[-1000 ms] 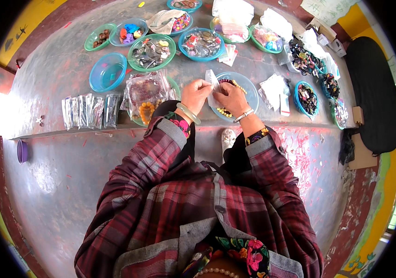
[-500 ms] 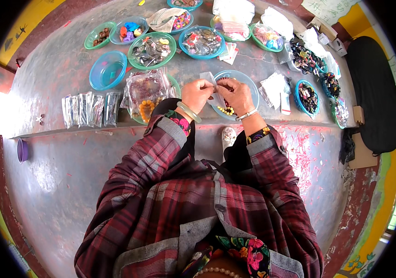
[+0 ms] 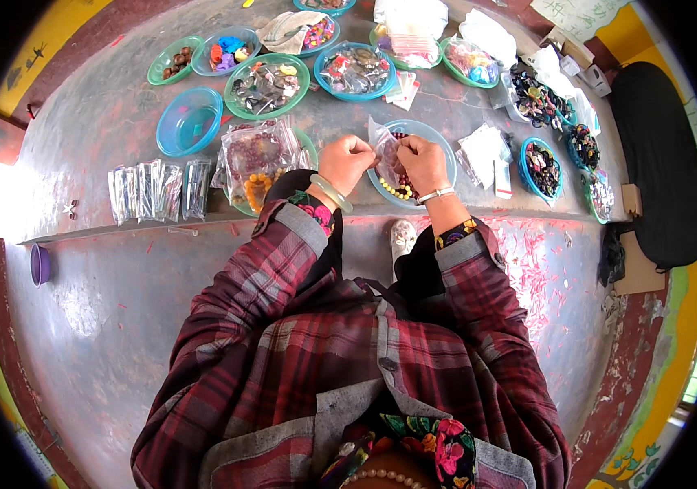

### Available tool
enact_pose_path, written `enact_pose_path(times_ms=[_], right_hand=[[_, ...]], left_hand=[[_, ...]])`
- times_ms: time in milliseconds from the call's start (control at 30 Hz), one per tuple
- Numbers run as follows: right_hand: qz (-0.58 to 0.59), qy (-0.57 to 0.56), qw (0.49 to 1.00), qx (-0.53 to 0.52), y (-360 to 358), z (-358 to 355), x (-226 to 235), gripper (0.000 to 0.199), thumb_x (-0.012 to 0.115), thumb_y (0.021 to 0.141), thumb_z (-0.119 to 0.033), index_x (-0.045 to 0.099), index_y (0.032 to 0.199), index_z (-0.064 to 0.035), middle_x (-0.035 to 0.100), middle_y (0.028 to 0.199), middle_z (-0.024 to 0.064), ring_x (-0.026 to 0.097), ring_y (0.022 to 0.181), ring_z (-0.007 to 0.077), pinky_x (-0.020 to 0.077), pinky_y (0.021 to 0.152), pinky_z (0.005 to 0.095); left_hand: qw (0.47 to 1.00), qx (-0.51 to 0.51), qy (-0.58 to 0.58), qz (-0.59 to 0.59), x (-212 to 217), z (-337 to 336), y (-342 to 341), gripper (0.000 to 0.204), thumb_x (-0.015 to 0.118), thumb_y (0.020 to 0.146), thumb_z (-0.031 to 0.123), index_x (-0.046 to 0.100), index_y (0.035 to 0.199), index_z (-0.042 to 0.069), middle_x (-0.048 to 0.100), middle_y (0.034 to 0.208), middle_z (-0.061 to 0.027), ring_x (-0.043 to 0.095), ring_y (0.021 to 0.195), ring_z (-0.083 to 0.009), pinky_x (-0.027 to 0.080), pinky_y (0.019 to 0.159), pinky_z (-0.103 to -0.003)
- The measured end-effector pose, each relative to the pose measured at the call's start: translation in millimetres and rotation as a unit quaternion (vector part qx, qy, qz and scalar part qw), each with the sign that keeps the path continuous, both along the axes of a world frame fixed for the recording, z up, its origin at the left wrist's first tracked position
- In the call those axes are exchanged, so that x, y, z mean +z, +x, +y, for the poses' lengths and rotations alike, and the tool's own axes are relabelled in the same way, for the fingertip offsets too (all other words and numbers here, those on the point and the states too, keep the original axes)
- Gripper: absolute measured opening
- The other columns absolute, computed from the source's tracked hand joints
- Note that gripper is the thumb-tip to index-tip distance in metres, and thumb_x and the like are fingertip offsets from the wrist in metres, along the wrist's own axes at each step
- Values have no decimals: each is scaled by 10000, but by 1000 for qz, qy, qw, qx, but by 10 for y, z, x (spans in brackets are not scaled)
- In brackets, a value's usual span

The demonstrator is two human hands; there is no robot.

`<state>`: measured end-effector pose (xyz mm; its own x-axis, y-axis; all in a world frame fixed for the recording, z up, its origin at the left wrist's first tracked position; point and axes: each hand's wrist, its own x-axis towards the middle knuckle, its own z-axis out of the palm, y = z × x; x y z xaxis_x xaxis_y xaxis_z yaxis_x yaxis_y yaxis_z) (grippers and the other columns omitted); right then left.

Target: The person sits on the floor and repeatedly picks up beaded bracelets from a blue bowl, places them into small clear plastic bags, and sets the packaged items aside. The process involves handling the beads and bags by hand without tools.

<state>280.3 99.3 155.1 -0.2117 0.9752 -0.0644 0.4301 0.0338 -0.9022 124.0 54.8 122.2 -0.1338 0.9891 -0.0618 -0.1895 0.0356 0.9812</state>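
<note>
My left hand [image 3: 347,161] and my right hand [image 3: 422,161] are close together over a blue bowl [image 3: 439,140] that holds dark red and yellow beads. Both hands pinch a small clear plastic bag [image 3: 383,145] between them, its mouth held up. A pale green bangle sits on my left wrist and a silver one on my right. Just left of my left hand lies a larger clear bag of dark red and orange beads [image 3: 254,159] on a green plate.
Several green and blue bowls [image 3: 267,85] of beads and trinkets ring the grey raised surface, an empty blue bowl [image 3: 189,121] among them. A row of small clear packets [image 3: 157,189] lies at left. White bags [image 3: 483,153] sit at right. A purple cup [image 3: 39,264] stands on the lower floor.
My hands have stayed over the blue bowl, working the small clear bag; the bag has shifted slightly between my fingers. Nothing else has moved.
</note>
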Motion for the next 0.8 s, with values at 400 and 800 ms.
enact_pose_path(times_ms=[400,800], right_hand=[[-194,215,954,79,-30,-72,-80,128,592,735,-170,638,779,-59,634,750,128,607,741,324,482,632,387],[-202,360,905,104,22,-53,-28,112,507,743,-57,580,827,-74,611,770,126,593,761,320,469,651,422]], left_hand=[[956,78,17,284,126,-37,167,358,619,724,67,510,1062,13,605,783,-158,601,704,-299,477,651,-367],[805,115,269,516,115,-127,180,311,501,703,-62,562,995,27,581,867,-175,544,861,-366,428,771,-417]])
